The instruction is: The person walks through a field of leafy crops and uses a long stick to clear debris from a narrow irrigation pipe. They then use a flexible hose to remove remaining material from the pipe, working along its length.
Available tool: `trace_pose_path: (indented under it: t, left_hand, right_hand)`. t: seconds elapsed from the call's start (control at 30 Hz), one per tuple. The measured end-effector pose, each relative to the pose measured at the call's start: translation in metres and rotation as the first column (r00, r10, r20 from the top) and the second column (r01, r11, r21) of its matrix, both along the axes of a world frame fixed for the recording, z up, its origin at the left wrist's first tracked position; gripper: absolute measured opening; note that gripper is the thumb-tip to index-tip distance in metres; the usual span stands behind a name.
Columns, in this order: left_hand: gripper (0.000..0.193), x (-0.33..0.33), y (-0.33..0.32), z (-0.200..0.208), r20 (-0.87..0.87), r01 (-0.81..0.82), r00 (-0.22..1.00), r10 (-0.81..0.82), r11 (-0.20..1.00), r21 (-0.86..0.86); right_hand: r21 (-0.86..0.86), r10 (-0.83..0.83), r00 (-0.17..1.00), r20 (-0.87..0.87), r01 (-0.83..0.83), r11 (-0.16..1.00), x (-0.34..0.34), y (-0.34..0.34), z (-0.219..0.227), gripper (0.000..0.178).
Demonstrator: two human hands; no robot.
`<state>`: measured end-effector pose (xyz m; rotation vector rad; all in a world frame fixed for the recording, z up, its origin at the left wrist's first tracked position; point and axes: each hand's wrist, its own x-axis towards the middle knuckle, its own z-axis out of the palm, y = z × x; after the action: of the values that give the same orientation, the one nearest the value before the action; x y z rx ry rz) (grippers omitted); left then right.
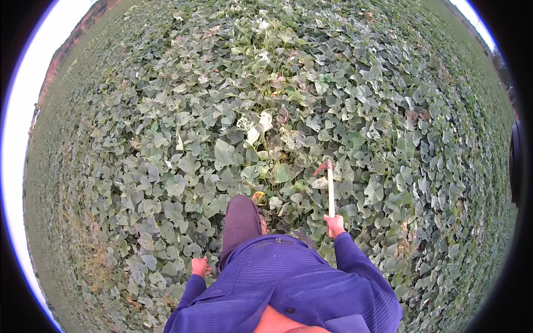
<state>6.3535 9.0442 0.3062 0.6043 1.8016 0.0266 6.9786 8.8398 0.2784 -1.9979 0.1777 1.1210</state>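
Nearest the lens we see our blue jacket (288, 283), both sleeves running out from it. Our right hand (335, 225) has its fingers clenched around the pale handle of a small hoe (331, 191), held upright with its reddish blade over the leaves. Our left hand (199, 267) appears closed in a loose fist, though it shows too small to confirm. Green vine leaves (222, 127) surround both hands and our grey trouser leg (240, 219).

The wide field of heart-shaped leaves (183, 139) is green, with a few yellow, pale and brown ones mixed in. The thin wooden tool handle (331, 194) is light tan, and its small metal blade (322, 166) is rusty red-brown. The ribbed jacket (288, 283) is blue-purple with fine stripes. The trouser leg (240, 219) is dark grey.
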Motion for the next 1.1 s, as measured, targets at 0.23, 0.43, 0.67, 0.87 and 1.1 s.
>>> trace_pose_path:
  t: [0.23, 0.43, 0.67, 0.87, 1.1]
  left_hand:
    - [0.013, 0.092, 0.114, -0.073, 0.184, 0.001, 0.983, 0.017, 0.995, -0.101]
    - [0.017, 0.172, 0.295, -0.006, -0.027, 0.101, 0.995, -0.098, 0.971, 0.214]
    - [0.019, 0.188, 0.458, 0.039, -0.141, 0.122, 0.987, -0.075, 0.923, 0.366]
    - [0.021, 0.287, 0.479, 0.025, -0.038, 0.104, 0.995, -0.097, 0.936, 0.335]
    - [0.021, 0.296, 0.522, -0.014, -0.091, 0.011, 0.996, -0.001, 0.994, 0.113]
  right_hand:
    - [-0.155, 0.098, 0.994, 0.041, -0.091, 0.984, 0.045, 0.079, 0.009, 0.026]
    - [-0.295, -0.029, 0.996, -0.089, 0.002, 0.956, 0.096, 0.147, 0.026, 0.028]
    - [-0.225, -0.264, 0.96, -0.093, 0.238, 0.945, 0.12, 0.237, -0.004, 0.027]
    - [-0.263, -0.18, 0.977, -0.114, 0.145, 0.954, 0.169, 0.308, -0.007, 0.022]
    - [-0.288, -0.147, 0.975, -0.164, 0.095, 0.953, 0.255, 0.436, -0.004, 0.024]
